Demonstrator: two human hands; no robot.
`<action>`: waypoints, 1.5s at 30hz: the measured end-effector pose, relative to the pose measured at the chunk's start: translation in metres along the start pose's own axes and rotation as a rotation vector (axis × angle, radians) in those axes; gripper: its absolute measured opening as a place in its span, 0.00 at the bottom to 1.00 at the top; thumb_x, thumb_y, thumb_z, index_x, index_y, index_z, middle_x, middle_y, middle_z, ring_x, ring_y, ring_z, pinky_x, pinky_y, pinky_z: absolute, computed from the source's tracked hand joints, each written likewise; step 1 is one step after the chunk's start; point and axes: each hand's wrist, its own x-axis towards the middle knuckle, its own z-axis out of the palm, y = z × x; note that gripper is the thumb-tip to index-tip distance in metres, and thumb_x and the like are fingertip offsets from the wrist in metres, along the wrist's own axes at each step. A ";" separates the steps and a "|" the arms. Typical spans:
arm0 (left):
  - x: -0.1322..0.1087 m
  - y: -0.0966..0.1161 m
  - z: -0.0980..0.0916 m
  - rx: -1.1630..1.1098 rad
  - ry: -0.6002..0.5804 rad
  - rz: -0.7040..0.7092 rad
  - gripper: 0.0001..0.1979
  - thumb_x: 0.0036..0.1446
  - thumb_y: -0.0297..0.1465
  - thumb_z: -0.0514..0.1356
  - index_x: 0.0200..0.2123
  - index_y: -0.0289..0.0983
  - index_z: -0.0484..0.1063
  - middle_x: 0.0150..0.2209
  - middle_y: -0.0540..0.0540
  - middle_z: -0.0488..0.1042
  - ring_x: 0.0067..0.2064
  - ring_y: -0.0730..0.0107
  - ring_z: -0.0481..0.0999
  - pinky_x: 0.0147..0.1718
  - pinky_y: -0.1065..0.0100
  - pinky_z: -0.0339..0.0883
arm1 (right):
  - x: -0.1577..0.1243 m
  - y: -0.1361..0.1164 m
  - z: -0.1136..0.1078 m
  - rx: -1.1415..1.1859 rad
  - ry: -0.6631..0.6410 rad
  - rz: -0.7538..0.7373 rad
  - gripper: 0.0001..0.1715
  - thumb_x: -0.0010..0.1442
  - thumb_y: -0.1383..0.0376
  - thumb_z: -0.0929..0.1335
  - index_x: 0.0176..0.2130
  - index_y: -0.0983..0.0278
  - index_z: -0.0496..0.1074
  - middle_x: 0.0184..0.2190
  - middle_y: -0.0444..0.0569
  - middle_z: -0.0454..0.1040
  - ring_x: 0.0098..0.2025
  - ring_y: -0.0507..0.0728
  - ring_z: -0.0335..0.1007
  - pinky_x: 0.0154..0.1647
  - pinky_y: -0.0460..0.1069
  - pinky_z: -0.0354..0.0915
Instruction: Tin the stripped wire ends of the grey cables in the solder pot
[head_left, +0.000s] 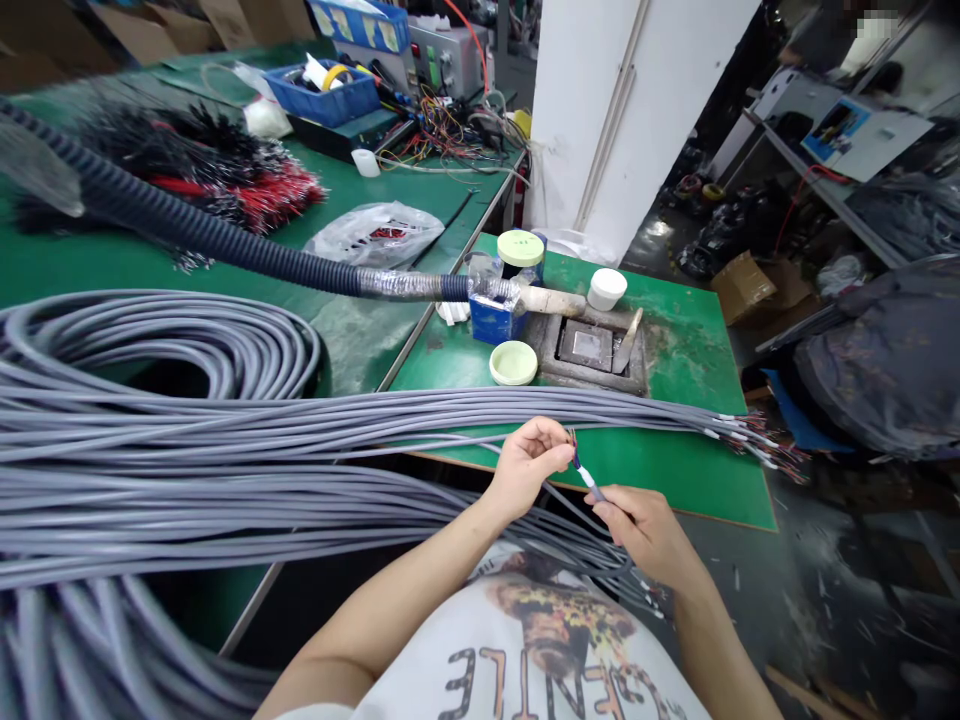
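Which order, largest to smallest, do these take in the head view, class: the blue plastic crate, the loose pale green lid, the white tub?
1. The blue plastic crate.
2. The pale green lid and the white tub look about alike, so they stay unranked.

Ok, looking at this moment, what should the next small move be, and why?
Probably the right hand should steady the white-sleeved end of the grey cable while the left hand separates the thin wires it pinches, since both hands meet at that tip and the wires look bunched.
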 end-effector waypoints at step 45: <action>-0.009 0.002 -0.006 0.350 0.197 0.132 0.05 0.50 0.32 0.65 0.33 0.42 0.80 0.29 0.49 0.76 0.31 0.69 0.73 0.34 0.68 0.66 | 0.013 0.000 0.019 -0.281 0.166 -0.094 0.15 0.67 0.62 0.59 0.37 0.65 0.72 0.23 0.48 0.71 0.26 0.53 0.65 0.30 0.47 0.56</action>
